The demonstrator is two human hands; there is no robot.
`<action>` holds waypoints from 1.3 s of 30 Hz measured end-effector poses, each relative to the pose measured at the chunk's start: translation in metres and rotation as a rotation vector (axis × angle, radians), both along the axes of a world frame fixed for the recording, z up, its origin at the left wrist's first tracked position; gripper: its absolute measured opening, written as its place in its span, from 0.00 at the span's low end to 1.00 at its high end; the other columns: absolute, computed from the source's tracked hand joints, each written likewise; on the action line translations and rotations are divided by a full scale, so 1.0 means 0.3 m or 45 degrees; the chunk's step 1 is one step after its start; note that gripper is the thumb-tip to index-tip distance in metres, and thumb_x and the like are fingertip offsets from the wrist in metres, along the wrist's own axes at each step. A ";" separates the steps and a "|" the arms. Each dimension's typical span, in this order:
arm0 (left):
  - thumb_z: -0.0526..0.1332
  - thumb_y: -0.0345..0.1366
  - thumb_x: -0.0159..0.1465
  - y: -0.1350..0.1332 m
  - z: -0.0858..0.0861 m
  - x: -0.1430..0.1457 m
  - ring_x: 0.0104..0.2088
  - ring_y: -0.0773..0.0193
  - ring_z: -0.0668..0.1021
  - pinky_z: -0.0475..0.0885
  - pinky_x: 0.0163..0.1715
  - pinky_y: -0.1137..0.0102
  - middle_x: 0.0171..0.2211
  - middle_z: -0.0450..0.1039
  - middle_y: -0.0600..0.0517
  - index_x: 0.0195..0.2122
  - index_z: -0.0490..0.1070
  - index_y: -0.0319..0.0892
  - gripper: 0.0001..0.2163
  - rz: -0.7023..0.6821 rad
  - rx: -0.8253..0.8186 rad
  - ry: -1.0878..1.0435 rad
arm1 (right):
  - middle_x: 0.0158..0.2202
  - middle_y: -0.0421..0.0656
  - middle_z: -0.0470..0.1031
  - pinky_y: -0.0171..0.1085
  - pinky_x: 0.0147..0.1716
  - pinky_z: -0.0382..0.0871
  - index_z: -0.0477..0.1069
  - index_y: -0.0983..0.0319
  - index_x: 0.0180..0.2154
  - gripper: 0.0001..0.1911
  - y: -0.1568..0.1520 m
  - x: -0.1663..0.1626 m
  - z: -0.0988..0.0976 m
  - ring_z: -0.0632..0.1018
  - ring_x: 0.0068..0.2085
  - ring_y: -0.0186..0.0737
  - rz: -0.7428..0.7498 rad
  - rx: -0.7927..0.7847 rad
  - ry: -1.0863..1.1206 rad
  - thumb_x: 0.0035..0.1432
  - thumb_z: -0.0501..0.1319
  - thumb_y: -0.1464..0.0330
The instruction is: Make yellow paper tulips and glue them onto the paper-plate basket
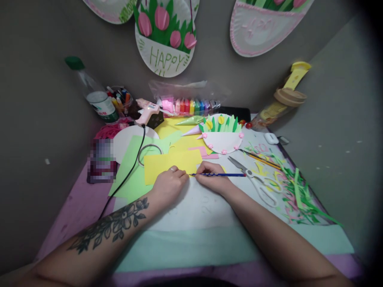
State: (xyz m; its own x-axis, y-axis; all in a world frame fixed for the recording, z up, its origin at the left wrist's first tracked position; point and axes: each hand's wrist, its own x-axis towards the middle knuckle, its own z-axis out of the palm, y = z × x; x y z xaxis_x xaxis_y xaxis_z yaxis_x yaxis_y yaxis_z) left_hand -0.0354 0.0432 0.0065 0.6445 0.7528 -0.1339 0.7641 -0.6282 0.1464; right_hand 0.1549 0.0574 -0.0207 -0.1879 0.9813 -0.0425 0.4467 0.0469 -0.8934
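Observation:
A piece of yellow paper [167, 161] lies in the middle of the table. My left hand [171, 183] rests on its lower edge, the fingers curled and closed on the paper, with a ring on one finger. Just to the right, my right hand [214, 177] grips a dark blue pencil [231, 175]. The pencil's tip points left, close to my left fingertips at the paper's edge. Behind the right hand stands a half-plate craft [223, 140] with green paper leaves and pink flowers. White-handled scissors [249, 173] lie open to the right.
Green and pink paper scraps [299, 195] cover the right side. At left are a glue gun [148, 113] with its black cord, green paper [127, 167], a phone [102, 161] and a bottle [101, 103]. A lidded cup [277, 105] stands back right.

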 end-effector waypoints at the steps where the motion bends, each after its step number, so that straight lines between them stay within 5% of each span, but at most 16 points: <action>1: 0.53 0.28 0.63 -0.001 0.000 -0.001 0.42 0.56 0.71 0.70 0.39 0.65 0.38 0.74 0.45 0.46 0.70 0.38 0.12 0.004 0.006 -0.008 | 0.20 0.36 0.69 0.31 0.22 0.59 0.67 0.61 0.20 0.03 -0.001 0.001 -0.002 0.68 0.24 0.32 0.004 0.004 -0.004 0.42 0.60 0.74; 39: 0.53 0.28 0.62 -0.003 0.005 0.000 0.42 0.56 0.71 0.70 0.35 0.66 0.38 0.74 0.45 0.45 0.70 0.39 0.12 0.032 0.029 -0.014 | 0.18 0.35 0.65 0.31 0.21 0.57 0.62 0.60 0.18 0.06 -0.002 0.029 -0.011 0.65 0.22 0.32 -0.111 0.031 0.077 0.39 0.59 0.73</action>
State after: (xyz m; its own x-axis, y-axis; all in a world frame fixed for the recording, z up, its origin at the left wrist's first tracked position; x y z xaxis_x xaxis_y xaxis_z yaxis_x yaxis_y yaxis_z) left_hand -0.0353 0.0422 0.0081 0.6265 0.7717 -0.1094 0.7783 -0.6119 0.1407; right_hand 0.1637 0.0568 -0.0241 -0.1034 0.9946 -0.0099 0.3956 0.0320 -0.9179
